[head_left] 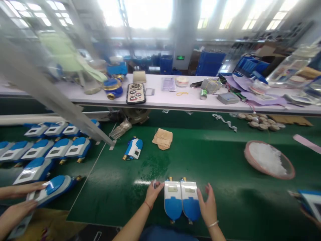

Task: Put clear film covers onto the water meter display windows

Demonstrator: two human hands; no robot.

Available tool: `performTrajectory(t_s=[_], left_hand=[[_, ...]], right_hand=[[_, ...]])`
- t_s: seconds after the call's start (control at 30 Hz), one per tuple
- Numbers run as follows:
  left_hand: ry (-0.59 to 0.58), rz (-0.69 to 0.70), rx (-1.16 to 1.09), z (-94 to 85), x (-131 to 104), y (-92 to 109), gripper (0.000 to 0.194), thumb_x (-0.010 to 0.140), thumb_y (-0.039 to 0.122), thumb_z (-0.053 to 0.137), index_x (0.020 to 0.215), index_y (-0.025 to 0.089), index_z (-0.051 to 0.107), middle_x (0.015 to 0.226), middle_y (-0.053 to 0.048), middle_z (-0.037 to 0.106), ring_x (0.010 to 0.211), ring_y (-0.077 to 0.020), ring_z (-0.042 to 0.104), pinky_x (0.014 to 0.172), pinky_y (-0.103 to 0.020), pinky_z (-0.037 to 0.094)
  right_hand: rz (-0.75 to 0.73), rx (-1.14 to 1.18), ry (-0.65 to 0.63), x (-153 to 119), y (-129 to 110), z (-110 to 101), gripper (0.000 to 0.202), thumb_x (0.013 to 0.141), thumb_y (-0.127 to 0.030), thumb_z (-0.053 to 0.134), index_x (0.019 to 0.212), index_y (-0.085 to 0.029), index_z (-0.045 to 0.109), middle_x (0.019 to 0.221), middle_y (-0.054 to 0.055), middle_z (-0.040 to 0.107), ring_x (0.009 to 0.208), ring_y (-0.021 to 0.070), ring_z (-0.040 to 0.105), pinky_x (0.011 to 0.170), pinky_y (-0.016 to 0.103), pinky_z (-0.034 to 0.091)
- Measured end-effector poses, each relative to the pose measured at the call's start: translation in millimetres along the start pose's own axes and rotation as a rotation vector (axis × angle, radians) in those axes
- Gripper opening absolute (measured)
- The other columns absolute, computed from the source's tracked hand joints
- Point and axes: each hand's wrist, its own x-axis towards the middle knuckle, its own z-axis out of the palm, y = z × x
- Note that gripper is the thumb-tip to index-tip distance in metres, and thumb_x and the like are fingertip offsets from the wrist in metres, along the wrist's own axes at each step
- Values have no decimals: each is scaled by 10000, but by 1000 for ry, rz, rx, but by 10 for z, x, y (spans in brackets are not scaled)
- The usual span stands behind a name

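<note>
Two white-and-blue water meters lie side by side on the green bench in front of me, displays toward the far side and brass ends showing at top and bottom. My left hand is at the left meter's upper left edge, a finger reaching its side. Its other fingers curl around something small and greyish that I cannot make out. My right hand is beside the right meter, thumb at its edge and the other fingers spread apart. Farther off, another water meter lies near a folded tan cloth.
A pink bowl of white pieces stands to the right. At left, a co-worker's hands hold a meter near rows of several meters. A slanted metal post and a cluttered shelf stand beyond.
</note>
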Motion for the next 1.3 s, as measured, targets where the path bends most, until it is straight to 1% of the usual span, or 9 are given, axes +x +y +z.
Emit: performTrajectory(t_s=[0.17,0.43,0.63,0.73,0.83,0.9,1.0,1.17,1.3], left_hand=[[337,150,-67,-667,326,637,347,911,311,614,1227,180,558,1259,-93,583,1052,-244,617,861,-457,540],[363,149,-187,-1283,140,1033,331,916,327,609,1207,174,570,1209,-87,610,997,-228,639,824,-434,555],[481,235,-299,-2761,-321,1546,356,885,362,643,1209,231,571,1194,-86,624,1034,-264,620,769,-448,572],[523,253,-352,-3446,-496,1794,391,885,390,638,1225,213,560,1173,-81,629,1011,-261,637,762,-437,573],[516,216,-376,-3780,-555,1848,264,868,343,669,1123,306,609,1137,-59,662,1034,-278,634,723,-406,572],[482,170,-371,-3776,-508,1769,242,913,338,611,1145,269,607,1192,-71,634,1013,-234,632,792,-400,562],[389,99,-351,-3414,-368,1480,258,916,344,603,1162,268,602,1222,-74,617,1031,-231,622,823,-407,557],[185,9,-338,-2200,-291,739,283,921,337,596,1176,215,598,1232,-72,609,1034,-244,624,849,-426,546],[73,-12,-360,-1371,-387,243,312,917,325,606,1191,177,580,1201,-81,614,996,-228,638,825,-427,555]], right_hand=[[-365,-61,-195,434,-757,289,632,903,-485,544,1412,-152,370,1285,156,545,1180,300,534,1011,516,415],[-860,-277,-716,777,-2408,1999,391,913,-343,610,1267,-188,552,1369,102,516,1219,288,519,1005,544,421],[-978,-336,-1040,851,-3274,3092,328,924,-326,599,1217,-182,578,1283,92,575,1110,246,591,927,480,497],[-908,-331,-1111,867,-3423,3303,305,928,-327,595,1194,-179,588,1230,86,602,1048,226,617,884,447,523],[-743,-303,-1120,822,-3311,3256,303,928,-332,594,1188,-175,590,1220,86,606,1042,224,619,881,446,524],[-581,-271,-1097,722,-3079,3081,306,927,-335,594,1188,-174,589,1223,87,604,1047,226,616,884,449,522],[-278,-207,-1048,419,-2576,2635,291,922,-340,602,1158,-170,603,1180,74,621,1005,220,630,847,421,537],[141,-26,-944,-327,-1844,1815,299,935,-381,576,1113,-144,615,1070,56,654,895,194,657,768,378,560],[216,117,-823,-662,-1571,1480,287,936,-378,575,1096,-144,622,1068,57,659,912,195,658,792,390,555]])
